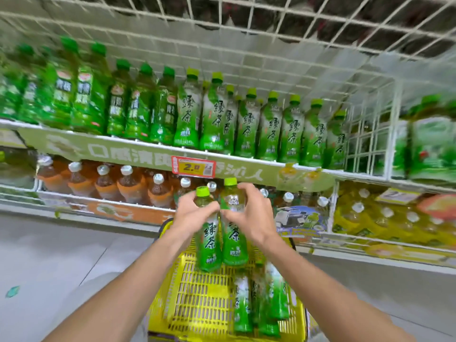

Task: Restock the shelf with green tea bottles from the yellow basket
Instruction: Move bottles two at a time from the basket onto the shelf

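Note:
My left hand (192,213) grips one green tea bottle (208,245) by its neck, and my right hand (249,213) grips a second green tea bottle (234,243) the same way. Both bottles hang upright, side by side, above the yellow basket (197,299) on the floor. Three more green tea bottles (261,299) lie in the basket's right half. On the wire shelf (246,157) above stands a row of the same green tea bottles (269,127), ending at the right near a white wire divider.
Darker green bottles (86,99) fill the shelf's left part. A yellow price tag (193,167) hangs on the shelf edge. Brown tea bottles (106,183) stand on the lower shelf, yellow drinks (385,218) at the right. A wire rack (246,25) lies overhead. Grey floor spreads to the left.

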### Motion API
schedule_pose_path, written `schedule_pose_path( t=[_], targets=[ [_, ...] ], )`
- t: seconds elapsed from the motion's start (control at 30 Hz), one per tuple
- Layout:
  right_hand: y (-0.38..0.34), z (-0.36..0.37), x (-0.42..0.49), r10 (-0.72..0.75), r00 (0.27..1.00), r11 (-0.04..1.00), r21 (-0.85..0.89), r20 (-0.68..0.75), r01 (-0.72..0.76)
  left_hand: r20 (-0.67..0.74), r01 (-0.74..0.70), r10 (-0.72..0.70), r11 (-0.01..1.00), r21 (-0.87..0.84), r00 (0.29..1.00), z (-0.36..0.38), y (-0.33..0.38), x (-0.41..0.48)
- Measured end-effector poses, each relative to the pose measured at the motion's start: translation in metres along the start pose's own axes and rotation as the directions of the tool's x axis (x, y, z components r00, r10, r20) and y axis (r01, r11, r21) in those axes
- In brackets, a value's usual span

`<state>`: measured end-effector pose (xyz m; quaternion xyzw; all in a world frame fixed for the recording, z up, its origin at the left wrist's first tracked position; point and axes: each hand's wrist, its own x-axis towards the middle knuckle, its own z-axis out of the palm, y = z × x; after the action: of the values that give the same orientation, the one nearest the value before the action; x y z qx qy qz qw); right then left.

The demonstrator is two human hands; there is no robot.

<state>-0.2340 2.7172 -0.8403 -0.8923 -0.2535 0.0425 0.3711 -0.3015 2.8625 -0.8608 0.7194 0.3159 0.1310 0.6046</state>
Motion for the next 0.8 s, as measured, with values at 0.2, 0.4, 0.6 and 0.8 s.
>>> schedule_pose_path(
  t=[0.2, 0.4, 0.6, 0.8],
  targets=[
    [-0.044, -0.060, 0.015, -0.126, 0.981, 0.990, 0.041, -0.145, 0.133, -0.001, -0.138, 0.138, 0.990, 0.018, 0.990, -0.016, 0.085, -0.007],
    [-0.081, -0.108, 0.045, -0.189, 0.946, 0.975, 0.063, -0.265, 0.212, 0.006, -0.281, 0.281, 0.960, -0.015, 0.960, -0.028, 0.163, 0.003],
    [-0.101, -0.142, 0.085, -0.180, 0.905, 0.964, 0.116, -0.387, 0.241, 0.031, -0.421, 0.420, 0.907, 0.010, 0.907, -0.029, 0.224, 0.035],
    [-0.093, -0.152, 0.111, -0.089, 0.916, 0.976, 0.151, -0.392, 0.160, 0.049, -0.458, 0.458, 0.889, -0.027, 0.887, -0.014, 0.243, 0.071]
  ],
)
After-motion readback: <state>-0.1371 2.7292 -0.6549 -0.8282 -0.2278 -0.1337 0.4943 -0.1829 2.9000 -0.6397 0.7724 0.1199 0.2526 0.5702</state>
